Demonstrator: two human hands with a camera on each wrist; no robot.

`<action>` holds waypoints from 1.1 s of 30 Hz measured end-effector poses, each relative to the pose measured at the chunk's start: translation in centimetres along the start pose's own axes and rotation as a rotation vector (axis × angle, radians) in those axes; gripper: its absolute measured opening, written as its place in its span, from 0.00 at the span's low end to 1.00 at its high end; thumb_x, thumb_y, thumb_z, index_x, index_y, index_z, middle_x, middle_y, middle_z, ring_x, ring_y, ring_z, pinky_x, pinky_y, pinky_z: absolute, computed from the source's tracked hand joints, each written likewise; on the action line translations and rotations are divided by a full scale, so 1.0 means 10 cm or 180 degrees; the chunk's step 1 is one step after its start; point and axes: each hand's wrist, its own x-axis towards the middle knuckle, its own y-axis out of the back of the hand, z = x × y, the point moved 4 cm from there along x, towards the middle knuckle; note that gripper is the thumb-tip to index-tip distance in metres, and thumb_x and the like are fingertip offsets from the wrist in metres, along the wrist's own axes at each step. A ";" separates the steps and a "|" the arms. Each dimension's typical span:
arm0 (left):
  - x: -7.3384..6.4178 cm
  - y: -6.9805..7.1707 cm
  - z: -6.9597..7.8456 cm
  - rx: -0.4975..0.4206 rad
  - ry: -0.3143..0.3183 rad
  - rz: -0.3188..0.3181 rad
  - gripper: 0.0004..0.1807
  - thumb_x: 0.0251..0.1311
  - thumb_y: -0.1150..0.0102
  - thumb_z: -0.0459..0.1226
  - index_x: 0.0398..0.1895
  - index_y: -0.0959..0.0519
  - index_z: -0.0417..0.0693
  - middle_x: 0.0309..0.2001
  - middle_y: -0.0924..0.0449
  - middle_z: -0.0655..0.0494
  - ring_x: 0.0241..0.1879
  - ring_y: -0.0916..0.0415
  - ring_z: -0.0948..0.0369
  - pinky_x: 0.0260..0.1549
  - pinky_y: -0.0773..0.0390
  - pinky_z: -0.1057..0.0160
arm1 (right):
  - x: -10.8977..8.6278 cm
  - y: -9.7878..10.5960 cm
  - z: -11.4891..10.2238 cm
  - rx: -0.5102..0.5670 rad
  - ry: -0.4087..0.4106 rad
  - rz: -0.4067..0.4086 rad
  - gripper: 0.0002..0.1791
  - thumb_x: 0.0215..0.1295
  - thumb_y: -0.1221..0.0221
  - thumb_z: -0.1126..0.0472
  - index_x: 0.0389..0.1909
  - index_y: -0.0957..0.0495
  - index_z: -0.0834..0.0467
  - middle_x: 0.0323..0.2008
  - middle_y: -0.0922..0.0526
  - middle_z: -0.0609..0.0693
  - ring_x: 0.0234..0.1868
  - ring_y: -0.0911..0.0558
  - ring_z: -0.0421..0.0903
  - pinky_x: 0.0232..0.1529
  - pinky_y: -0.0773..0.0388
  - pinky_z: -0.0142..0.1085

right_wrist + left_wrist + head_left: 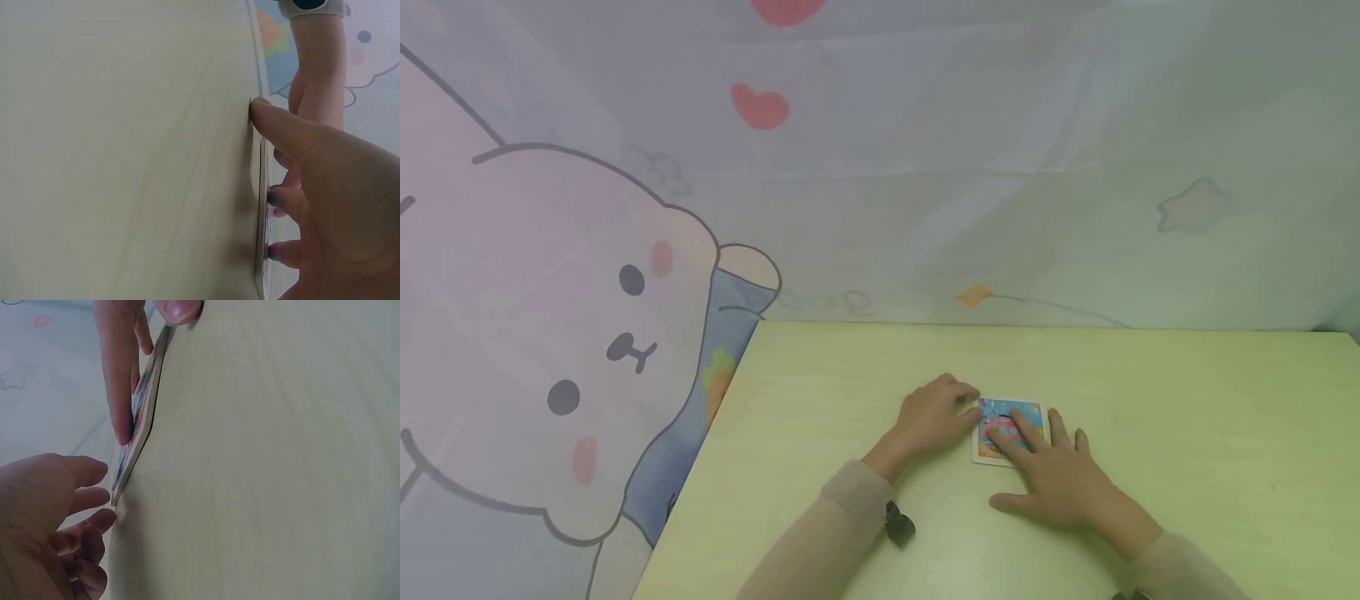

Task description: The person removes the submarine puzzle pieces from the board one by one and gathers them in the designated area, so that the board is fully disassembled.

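A thin square board (988, 450) with a colorful cartoon picture and a white border lies flat on the table. My right hand (1060, 483) is spread over its right side, two fingertips resting on the picture and the thumb down on the table. At the board's upper left corner is my left hand (934, 417), its fingers loosely bent. In the left wrist view the left fingers (87, 500) come right up to the end of the board (142, 419); whether they touch it I cannot tell. The right fingers cover part of the picture.
The pale yellow-green table (1210, 433) reaches back to a hanging cloth (940, 208) printed with a large cartoon animal, hearts and stars. A small black object (898, 525) shows beside the left sleeve. The table's left edge slants down past the printed animal.
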 end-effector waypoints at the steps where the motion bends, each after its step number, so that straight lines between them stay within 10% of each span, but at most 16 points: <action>1: 0.00 0.00 0.01 0.0008 -0.0005 0.0001 0.20 0.73 0.42 0.52 0.60 0.16 0.55 0.53 0.19 0.58 0.48 0.20 0.60 0.45 0.19 0.60 | 0.00 0.00 0.00 -0.0012 0.0006 0.0002 0.51 0.61 0.44 0.22 0.80 0.39 0.42 0.79 0.43 0.62 0.70 0.45 0.86 0.55 0.43 0.83; 33: 0.03 -0.12 0.02 -0.0630 0.0389 0.0154 0.16 0.71 0.39 0.50 0.54 0.15 0.54 0.45 0.20 0.64 0.44 0.21 0.62 0.42 0.20 0.58 | 0.00 0.01 -0.01 -0.0024 -0.0005 0.0048 0.50 0.61 0.45 0.21 0.80 0.37 0.42 0.78 0.41 0.62 0.70 0.45 0.86 0.55 0.44 0.83</action>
